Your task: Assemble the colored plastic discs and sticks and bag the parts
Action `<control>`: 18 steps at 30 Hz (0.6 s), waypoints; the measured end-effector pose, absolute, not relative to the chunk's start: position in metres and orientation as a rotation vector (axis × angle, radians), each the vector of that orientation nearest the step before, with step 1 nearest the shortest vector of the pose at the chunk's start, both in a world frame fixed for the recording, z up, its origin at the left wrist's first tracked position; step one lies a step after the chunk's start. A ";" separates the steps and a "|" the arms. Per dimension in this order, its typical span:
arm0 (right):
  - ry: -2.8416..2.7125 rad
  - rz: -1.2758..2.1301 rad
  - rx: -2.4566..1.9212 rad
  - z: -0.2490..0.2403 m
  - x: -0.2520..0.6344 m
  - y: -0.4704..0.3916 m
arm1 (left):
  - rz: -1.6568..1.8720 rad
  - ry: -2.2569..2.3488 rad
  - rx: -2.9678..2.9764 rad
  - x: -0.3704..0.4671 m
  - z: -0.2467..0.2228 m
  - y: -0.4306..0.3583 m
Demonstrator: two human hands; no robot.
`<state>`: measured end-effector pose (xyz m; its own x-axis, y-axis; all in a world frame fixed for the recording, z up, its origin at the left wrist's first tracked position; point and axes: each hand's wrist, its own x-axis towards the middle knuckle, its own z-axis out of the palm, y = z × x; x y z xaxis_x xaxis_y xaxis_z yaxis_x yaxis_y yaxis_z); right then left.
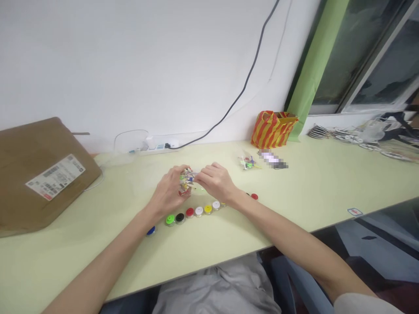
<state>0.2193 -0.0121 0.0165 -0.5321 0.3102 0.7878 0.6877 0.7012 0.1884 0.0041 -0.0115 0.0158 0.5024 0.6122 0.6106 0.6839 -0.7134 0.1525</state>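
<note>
My left hand (168, 187) is closed round a clear plastic bag (187, 179) filled with small coloured pieces, holding it just above the table. At the bag's right side, my right hand (216, 179) has its fingers pinched together on the edge. Below both hands runs a row of small round pieces with coloured tops: a blue one (151, 230), a green one (170, 219), a black one (180, 217), a red one (190, 212), and white and yellow ones further right. My right wrist hides part of this row; another red one (254, 196) shows beyond it.
A second clear bag of coloured pieces (248, 162) lies near a blurred-out phone-like object (272, 159). Behind stands a red-and-yellow striped bag (273, 131). A cardboard box (42, 174) fills the left; a power strip (159, 147) with cables sits along the wall.
</note>
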 end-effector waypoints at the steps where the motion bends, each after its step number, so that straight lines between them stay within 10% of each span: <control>1: -2.144 -0.632 -0.764 0.015 0.218 -0.013 | -1.004 -1.130 -2.629 0.005 0.016 -0.013; 18: -2.098 -0.261 -0.858 0.005 0.215 -0.014 | -0.986 -1.255 -2.597 -0.003 0.013 -0.007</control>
